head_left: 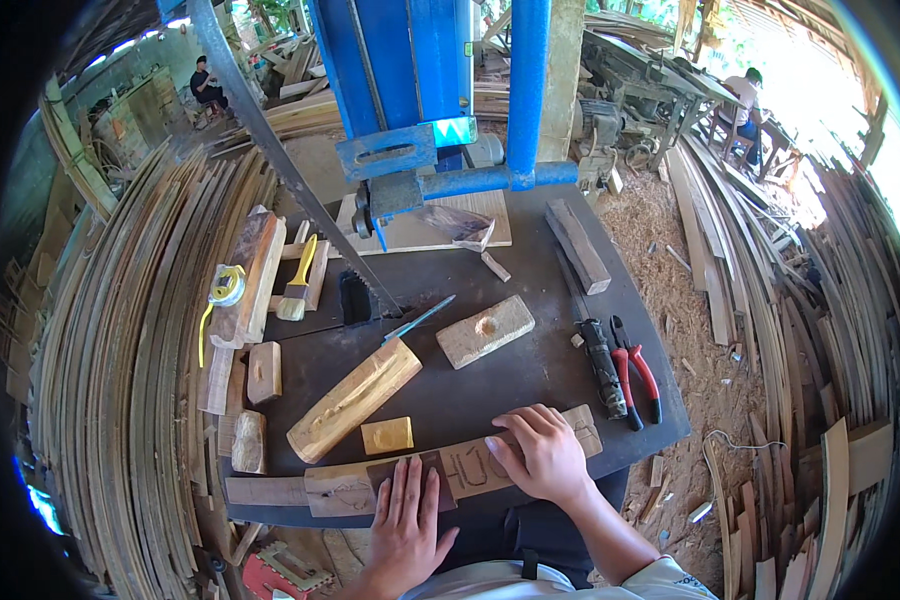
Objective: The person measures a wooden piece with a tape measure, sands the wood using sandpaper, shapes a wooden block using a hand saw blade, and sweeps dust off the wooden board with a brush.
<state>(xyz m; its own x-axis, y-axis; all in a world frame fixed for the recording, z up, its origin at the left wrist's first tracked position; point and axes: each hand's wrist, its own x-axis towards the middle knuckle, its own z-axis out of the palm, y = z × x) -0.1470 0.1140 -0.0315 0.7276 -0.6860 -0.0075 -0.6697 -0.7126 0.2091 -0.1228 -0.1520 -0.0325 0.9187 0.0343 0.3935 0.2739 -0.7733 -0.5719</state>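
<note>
Along the near edge of a dark machine table [530,400] lies a row of flat wood pieces [340,493], some with drawn lines and marks. My left hand [408,520] lies flat on a darker brown piece in that row, fingers stretched out. Farther right, my right hand [550,458] rests on the row with its thumb apart from the bent fingers; neither hand holds anything. Just beyond my hands are a small yellowish block [387,436], a long carved wood piece [355,400] and a block with a round hollow [460,338].
A toothed saw blade [305,195] runs down to the table beside a blue machine frame [395,75]. Pliers [635,370], a dark cylindrical tool [603,370], a brush [298,285] and a tape measure [227,287] lie around. Stacked strips flank both sides; two people sit far back.
</note>
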